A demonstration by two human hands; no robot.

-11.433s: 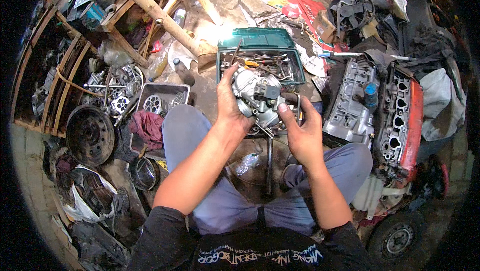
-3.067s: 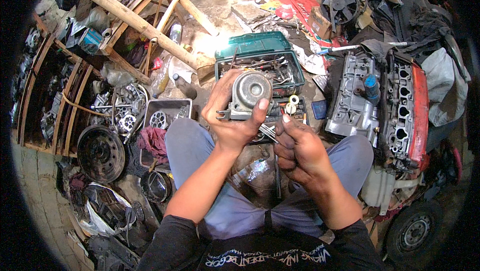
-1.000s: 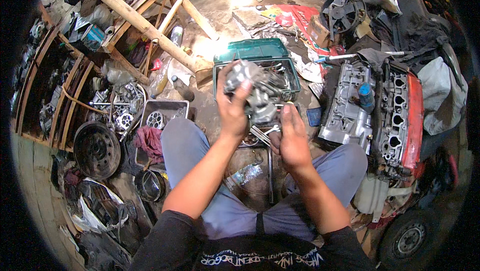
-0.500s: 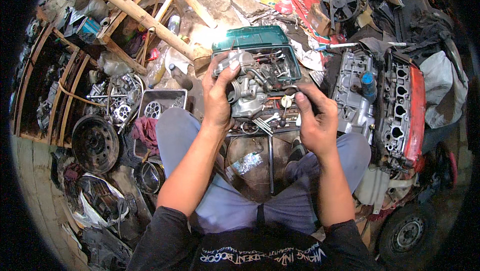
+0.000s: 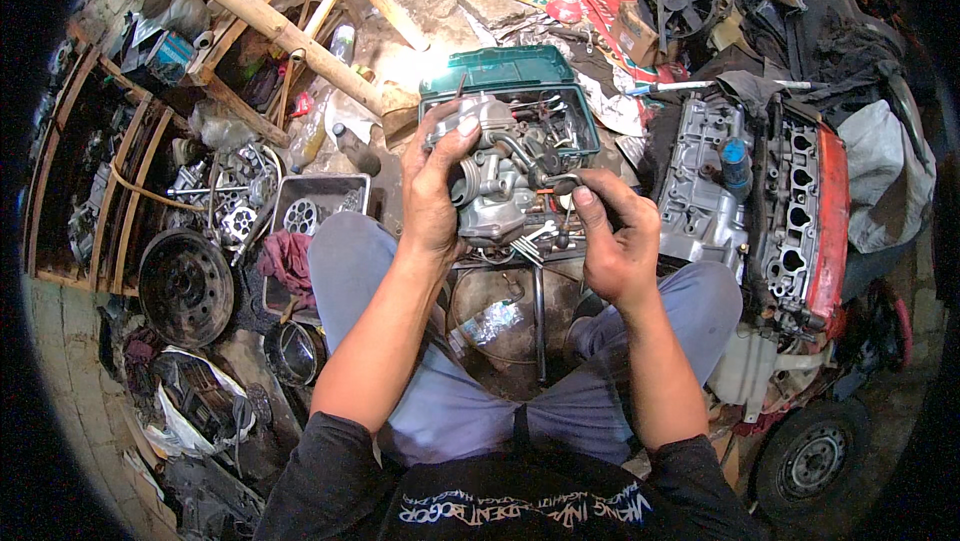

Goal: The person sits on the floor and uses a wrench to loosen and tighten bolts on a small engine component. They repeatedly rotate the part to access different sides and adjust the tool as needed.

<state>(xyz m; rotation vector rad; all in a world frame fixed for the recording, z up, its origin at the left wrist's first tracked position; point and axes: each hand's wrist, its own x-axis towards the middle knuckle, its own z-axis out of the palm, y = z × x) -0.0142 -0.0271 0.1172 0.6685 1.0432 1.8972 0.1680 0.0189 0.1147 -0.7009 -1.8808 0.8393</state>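
Note:
My left hand [image 5: 432, 186] is wrapped round the left side of a grey metal carburetor [image 5: 490, 203], thumb on top, holding it up above my lap. Close to the carburetor's right side, my right hand [image 5: 622, 241] pinches a small dark round part [image 5: 566, 184] between thumb and finger. Whether that part touches the carburetor I cannot tell. Behind and below the carburetor stands an open green toolbox [image 5: 508, 66] with metal tools inside. Several shiny wrenches [image 5: 537, 241] show just beneath the carburetor.
At right lie a grey engine part [image 5: 700, 186] and a red-edged cylinder head [image 5: 797, 216]. To the left are a metal tray [image 5: 352, 186] of parts, a dark bottle [image 5: 357, 151], a wheel rim [image 5: 188, 288] and a wooden frame [image 5: 260, 26]. A long bar [image 5: 540, 331] lies between my legs.
My right hand has moved left, bringing the small round part closer to the carburetor. The left hand keeps its hold, nearly in the same place.

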